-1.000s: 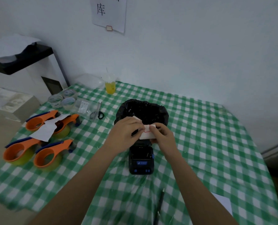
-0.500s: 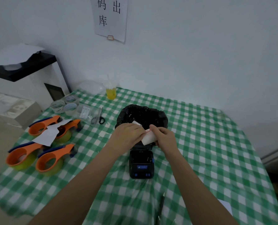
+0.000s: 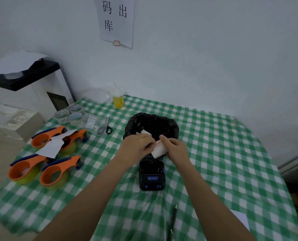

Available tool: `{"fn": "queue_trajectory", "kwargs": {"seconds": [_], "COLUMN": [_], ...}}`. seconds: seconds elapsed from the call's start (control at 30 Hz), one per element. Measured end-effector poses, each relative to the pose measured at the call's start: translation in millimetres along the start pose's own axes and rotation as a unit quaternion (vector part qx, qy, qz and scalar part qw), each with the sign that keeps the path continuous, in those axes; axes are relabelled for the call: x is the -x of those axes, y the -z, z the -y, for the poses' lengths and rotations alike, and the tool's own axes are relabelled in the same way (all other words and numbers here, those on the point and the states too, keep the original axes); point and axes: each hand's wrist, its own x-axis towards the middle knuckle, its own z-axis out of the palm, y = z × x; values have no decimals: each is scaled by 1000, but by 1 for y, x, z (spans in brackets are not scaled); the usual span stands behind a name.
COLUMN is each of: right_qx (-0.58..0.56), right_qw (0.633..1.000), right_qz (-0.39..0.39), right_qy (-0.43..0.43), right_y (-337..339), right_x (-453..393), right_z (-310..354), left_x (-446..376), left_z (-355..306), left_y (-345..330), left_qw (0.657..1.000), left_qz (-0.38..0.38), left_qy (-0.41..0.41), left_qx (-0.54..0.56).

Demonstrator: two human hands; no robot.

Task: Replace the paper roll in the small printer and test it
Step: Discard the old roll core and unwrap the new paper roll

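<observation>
Both hands, left [image 3: 136, 145] and right [image 3: 175, 147], pinch the paper roll [image 3: 159, 149] above the small printer [image 3: 151, 174], at 12 o'clock of it. Likely step: freeing the roll's leading edge. Next calls for seating it inside.

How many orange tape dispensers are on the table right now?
4, all on the left: a far pair with a white paper sheet lying across them, and a near pair by the table's front-left edge. None looks hidden.
</observation>
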Motion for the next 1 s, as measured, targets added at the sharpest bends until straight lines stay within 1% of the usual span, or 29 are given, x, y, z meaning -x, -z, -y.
{"fn": "queue_trajectory", "kwargs": {"seconds": [0.07, 0.13, 0.2, 0.27, 0.37, 0.43, 0.57, 0.63, 0.77, 0.87, 0.93, 1.0], "right_qx": [1, -4, -8, -10, -10, -13, -1, 5, 16, 19, 11, -7], "right_qw": [1000, 1000, 1000, 1000, 1000, 1000, 999, 999, 998, 997, 997, 996], "right_qz": [0, -1, -2, -4, 1, 16, 43, 48, 59, 66, 73, 83], "right_qy": [1, 3, 6, 7, 12, 17, 20, 22, 31, 35, 34, 32], "right_y": [1, 2, 3, 3, 3, 4, 4, 4, 5, 6, 6, 5], "right_x": [1, 2, 2, 3, 5, 6, 8, 9, 10, 10, 10, 10], "right_z": [-1, -2, -3, -4, -5, -5, -8, -9, -10, -11, -11, -11], "left_x": [1, 1, 1, 2, 4, 4, 3, 5, 7, 6, 6, 6], "left_z": [0, 0, -1, -3, -5, -6, -8, -9, -11, -9, -10, -12], "left_y": [2, 2, 2, 2, 1, 2, 9, 12, 12, 11, 11, 11], "left_qw": [999, 999, 1000, 999, 1000, 1000, 993, 992, 996, 997, 996, 991], "left_qz": [15, 18, 8, -1, 10, 18, 61, 61, 55, 53, 48, 42], "left_qy": [13, 0, -23, -24, 0, 26, 84, 86, 44, 39, 49, 88], "left_qx": [27, 29, -4, -30, -22, 3, 60, 74, 48, 44, 56, 95]}}
